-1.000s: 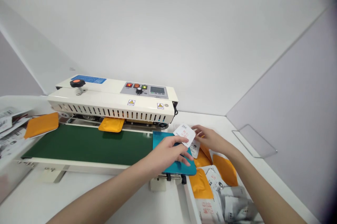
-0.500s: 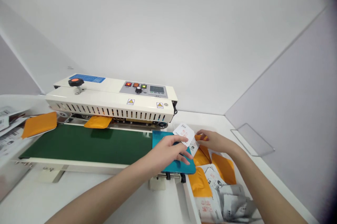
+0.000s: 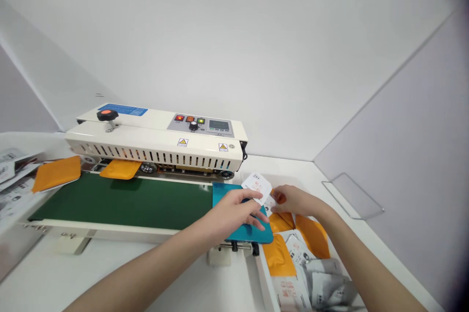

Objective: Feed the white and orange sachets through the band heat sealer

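Observation:
My left hand [image 3: 238, 212] is over the blue-green plate [image 3: 223, 191] at the machine's right end. A white printed sachet [image 3: 257, 186] is pinched between its thumb and index finger, with the other fingers loosely spread. To the right, my right hand [image 3: 295, 200] is at the back of a white bin [image 3: 264, 278]. Its thumb and fingers curl round an orange-backed sachet [image 3: 280, 197], partly hidden by them. Another white printed sachet [image 3: 269, 205] shows between the two hands. On the green conveyor belt [image 3: 146, 204], an orange sachet [image 3: 120, 169] sticks out from under the sealing machine [image 3: 154, 131].
The bin holds several orange, white and grey sachets [image 3: 322, 285]. At the belt's left end an orange sachet [image 3: 58, 173] lies on a pile of printed ones [image 3: 16, 199]. A wire stand [image 3: 351, 197] is beside the right wall. The machine has a black knob [image 3: 107, 115] on top.
The orange sachet under the machine has moved left along the belt. My right hand's fingers have shifted slightly around the sachet at the bin. The left hand has stayed nearly still.

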`<state>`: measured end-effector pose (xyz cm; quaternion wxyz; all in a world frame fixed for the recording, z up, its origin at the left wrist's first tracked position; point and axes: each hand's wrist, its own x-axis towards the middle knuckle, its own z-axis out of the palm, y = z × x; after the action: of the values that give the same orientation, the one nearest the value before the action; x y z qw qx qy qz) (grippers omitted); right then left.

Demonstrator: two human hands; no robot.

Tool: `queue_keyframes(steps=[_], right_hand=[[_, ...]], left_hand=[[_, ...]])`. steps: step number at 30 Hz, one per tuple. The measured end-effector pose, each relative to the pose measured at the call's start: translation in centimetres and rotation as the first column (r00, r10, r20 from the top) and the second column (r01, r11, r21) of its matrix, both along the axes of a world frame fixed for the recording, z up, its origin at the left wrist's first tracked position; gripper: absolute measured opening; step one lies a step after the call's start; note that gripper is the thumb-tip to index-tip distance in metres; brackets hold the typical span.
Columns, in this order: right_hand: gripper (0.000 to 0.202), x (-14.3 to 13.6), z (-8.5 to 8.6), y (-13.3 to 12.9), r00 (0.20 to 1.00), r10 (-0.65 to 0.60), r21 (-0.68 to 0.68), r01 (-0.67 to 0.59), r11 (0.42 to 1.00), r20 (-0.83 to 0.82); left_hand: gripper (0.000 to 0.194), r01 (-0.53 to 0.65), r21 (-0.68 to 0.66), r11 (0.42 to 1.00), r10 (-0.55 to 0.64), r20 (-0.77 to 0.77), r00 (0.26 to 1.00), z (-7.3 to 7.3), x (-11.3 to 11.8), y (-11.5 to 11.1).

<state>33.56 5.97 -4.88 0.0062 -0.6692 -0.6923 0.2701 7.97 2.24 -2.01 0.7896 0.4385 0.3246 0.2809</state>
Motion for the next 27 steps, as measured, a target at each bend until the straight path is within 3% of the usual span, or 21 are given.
queue_keyframes(steps=[4,8,14,19,27], right_hand=[[0.023,0.0,-0.2,0.3,0.998,0.023,0.093,-0.018,0.996,-0.052],[0.022,-0.1,-0.4,0.5,0.973,0.064,0.148,-0.031,0.989,-0.223],[0.015,-0.8,-0.1,0.5,0.893,0.051,0.141,0.014,0.990,-0.447],[0.015,-0.8,-0.2,0.6,0.893,0.030,0.137,0.035,0.990,-0.449],[0.014,-0.5,-0.7,0.7,0.905,0.075,0.216,0.019,0.976,-0.419]], left_hand=[[0.038,-0.019,-0.027,0.999,0.018,-0.025,1.000,0.5,0.1,-0.1],[0.037,-0.014,-0.006,1.000,0.014,-0.010,1.000,0.2,0.1,-0.1],[0.038,-0.010,0.007,1.000,0.010,0.002,1.000,0.0,0.0,-0.1],[0.038,-0.054,-0.043,0.998,0.053,-0.017,0.998,0.8,0.0,-0.4],[0.047,-0.148,-0.003,0.989,0.148,0.010,0.989,-0.3,-0.8,-1.3]])
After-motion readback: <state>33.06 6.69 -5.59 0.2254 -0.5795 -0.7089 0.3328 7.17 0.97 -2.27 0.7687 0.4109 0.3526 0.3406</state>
